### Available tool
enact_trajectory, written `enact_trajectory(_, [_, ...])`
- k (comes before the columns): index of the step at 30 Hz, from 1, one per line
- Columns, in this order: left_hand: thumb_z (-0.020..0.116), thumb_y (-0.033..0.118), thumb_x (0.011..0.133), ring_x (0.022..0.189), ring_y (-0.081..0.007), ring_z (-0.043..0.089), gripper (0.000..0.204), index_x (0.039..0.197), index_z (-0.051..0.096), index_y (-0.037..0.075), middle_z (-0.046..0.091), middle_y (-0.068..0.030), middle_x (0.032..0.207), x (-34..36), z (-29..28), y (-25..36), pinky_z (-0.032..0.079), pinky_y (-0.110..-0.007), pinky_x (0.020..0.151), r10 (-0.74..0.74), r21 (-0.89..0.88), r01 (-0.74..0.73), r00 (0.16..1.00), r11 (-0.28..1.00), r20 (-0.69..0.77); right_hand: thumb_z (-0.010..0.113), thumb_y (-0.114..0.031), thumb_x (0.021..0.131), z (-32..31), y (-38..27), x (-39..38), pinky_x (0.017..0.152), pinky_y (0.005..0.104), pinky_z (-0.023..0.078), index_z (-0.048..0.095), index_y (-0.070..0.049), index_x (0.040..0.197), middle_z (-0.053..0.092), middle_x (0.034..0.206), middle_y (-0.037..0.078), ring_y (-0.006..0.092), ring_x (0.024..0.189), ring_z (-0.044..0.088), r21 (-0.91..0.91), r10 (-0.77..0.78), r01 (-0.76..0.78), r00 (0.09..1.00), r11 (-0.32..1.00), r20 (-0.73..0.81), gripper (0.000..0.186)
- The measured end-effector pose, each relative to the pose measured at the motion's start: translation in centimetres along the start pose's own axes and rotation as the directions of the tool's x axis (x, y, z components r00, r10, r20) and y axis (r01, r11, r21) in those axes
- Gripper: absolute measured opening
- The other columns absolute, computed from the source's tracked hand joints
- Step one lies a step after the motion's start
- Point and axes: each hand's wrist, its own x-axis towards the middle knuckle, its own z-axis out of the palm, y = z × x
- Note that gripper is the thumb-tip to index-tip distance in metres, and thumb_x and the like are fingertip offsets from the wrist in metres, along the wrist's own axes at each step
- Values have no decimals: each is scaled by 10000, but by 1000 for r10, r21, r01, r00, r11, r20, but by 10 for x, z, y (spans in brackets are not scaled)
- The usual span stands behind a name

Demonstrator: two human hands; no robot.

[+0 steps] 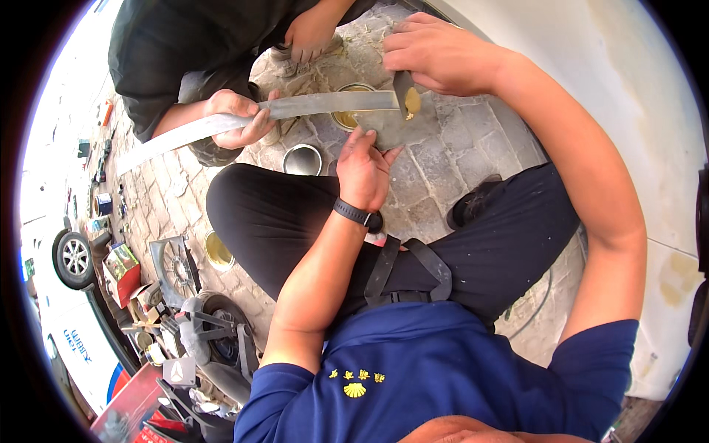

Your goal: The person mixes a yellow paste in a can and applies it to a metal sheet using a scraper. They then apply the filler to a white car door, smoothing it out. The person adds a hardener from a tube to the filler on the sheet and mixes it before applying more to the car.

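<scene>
My right hand [450,57] grips a dark flat putty spreader [403,87] with a lump of yellowish paste [413,102] on its blade. The blade stands at the end of a long grey strip [317,104]. My left hand [363,168], below it, holds a thin grey plate [405,130] by its near edge, under the spreader. Another person's hand [240,122] holds the strip at its middle; their other hand [313,33] hangs free. Behind the strip and plate stands a partly covered tin [344,119] with yellowish contents.
An open metal tin [302,160] stands by my knee on the paving [436,173]. A white panel [642,111] with yellowish patches rises at the right. At the left are a further tin [219,251], a grey fan-like part [174,269], a wheeled black item [221,328], and a white vehicle [74,332].
</scene>
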Motion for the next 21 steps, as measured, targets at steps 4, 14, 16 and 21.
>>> enact_trajectory(4, [445, 96, 1040, 1216, -264, 644, 285, 1297, 557, 51, 647, -86, 1319, 0, 3, 1, 541, -477, 999, 3, 0, -3, 1000, 1000, 15, 632, 21, 807, 3, 4, -29, 1031, 436, 419, 625, -78, 1013, 618, 1075, 79, 320, 1091, 579, 71, 91, -84, 990, 994, -105, 228])
enact_trajectory(14, [435, 112, 1061, 1236, -239, 640, 351, 1381, 550, 27, 642, -94, 1353, -7, 14, 9, 564, -431, 983, 46, 22, -47, 997, 999, 63, 632, 84, 878, 38, -4, -72, 990, 371, 518, 713, -39, 1069, 696, 1137, 95, 283, 1107, 657, 605, 348, -105, 889, 789, -299, 241])
enact_trajectory(16, [443, 106, 1063, 1218, -219, 641, 350, 1392, 534, 29, 633, -79, 1349, -8, 15, 10, 556, -432, 988, 43, 24, -46, 995, 999, 91, 637, 70, 898, 42, -4, -80, 989, 359, 520, 722, -37, 1089, 707, 1135, 93, 265, 1100, 664, 654, 408, -156, 878, 740, -251, 235])
enact_trajectory(21, [445, 112, 1063, 1200, -218, 647, 343, 1379, 554, 34, 649, -75, 1325, -8, 13, 8, 576, -398, 941, 72, 50, -75, 996, 996, 61, 645, 33, 939, 45, -11, -93, 979, 341, 521, 743, -49, 1158, 721, 1142, 93, 249, 1081, 675, 762, 493, -232, 860, 604, -129, 253])
